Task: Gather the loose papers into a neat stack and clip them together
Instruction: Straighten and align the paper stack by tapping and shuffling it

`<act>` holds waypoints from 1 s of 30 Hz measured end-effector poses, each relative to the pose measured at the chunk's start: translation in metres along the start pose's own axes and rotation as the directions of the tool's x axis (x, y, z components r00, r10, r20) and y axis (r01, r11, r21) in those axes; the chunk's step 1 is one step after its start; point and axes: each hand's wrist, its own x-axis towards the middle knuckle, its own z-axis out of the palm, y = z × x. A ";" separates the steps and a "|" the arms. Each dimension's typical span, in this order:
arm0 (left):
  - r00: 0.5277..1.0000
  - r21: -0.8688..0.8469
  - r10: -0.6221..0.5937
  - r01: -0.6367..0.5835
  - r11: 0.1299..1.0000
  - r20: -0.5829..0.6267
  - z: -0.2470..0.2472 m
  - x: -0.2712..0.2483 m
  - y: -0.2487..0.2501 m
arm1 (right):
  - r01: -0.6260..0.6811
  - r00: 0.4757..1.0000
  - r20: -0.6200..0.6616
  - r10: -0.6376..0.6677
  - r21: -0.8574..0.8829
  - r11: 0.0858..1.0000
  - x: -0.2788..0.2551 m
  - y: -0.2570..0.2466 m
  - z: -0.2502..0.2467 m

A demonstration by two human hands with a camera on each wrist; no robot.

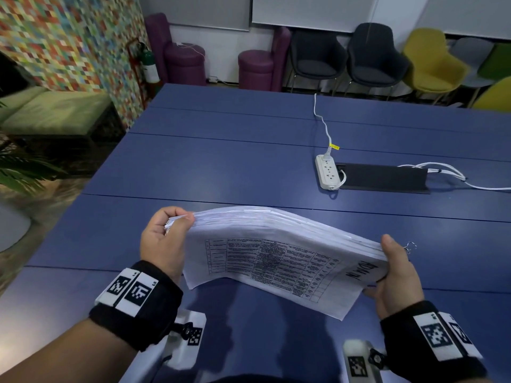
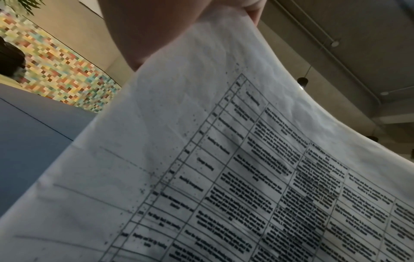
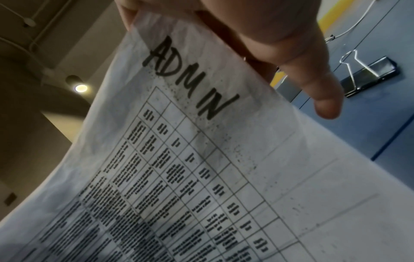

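Observation:
A thick stack of white papers (image 1: pixel 271 244) with a printed table and "ADMIN" handwritten on the near sheet is held up on edge above the blue table (image 1: pixel 221 161), bowed in the middle. My left hand (image 1: pixel 166 233) grips its left end, thumb on the near side. My right hand (image 1: pixel 395 272) grips the right end. The sheet fills the left wrist view (image 2: pixel 224 168) and the right wrist view (image 3: pixel 201 168). A black binder clip (image 3: pixel 369 78) with silver wire handles lies on the table just beyond my right hand; only its wire loops (image 1: pixel 411 246) show in the head view.
A white power strip (image 1: pixel 327 172) with its cord lies on the table's far right, beside a black cable hatch (image 1: pixel 384 178) and white cables (image 1: pixel 442 170). Chairs and purple stools stand against the far wall. The table's left edge runs diagonally near a green bench.

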 end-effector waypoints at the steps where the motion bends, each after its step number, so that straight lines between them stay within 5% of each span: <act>1: 1.000 -0.003 -0.005 0.005 1.000 0.003 -0.001 0.001 -0.001 | -0.001 1.000 -0.014 0.001 0.012 1.000 0.001 0.000 -0.001; 8: 0.997 0.075 0.035 -0.040 0.996 0.061 -0.004 0.003 0.002 | 0.052 0.996 -0.073 -0.049 0.035 0.998 0.008 0.002 -0.005; 16: 0.972 0.316 0.232 -0.227 0.921 0.020 0.008 0.020 0.001 | 0.174 0.958 0.252 -0.138 -0.124 0.977 0.015 0.012 -0.016; 23: 0.968 0.403 0.244 -0.246 0.881 0.059 0.007 0.046 0.004 | 0.195 0.962 0.214 -0.169 -0.106 0.975 0.009 0.006 -0.002; 26: 0.868 0.451 0.497 -0.436 0.779 -0.018 0.011 0.046 0.028 | 0.243 0.956 0.183 -0.227 -0.070 0.967 0.000 0.008 0.006; 28: 0.754 0.487 0.622 -0.634 0.601 0.214 0.021 0.030 0.054 | 0.310 0.943 0.166 -0.288 -0.128 0.942 -0.006 0.005 0.014; 30: 0.614 0.492 0.547 -0.787 0.372 0.569 0.039 0.004 0.074 | 0.434 0.900 0.176 -0.399 -0.268 0.860 -0.013 -0.003 0.025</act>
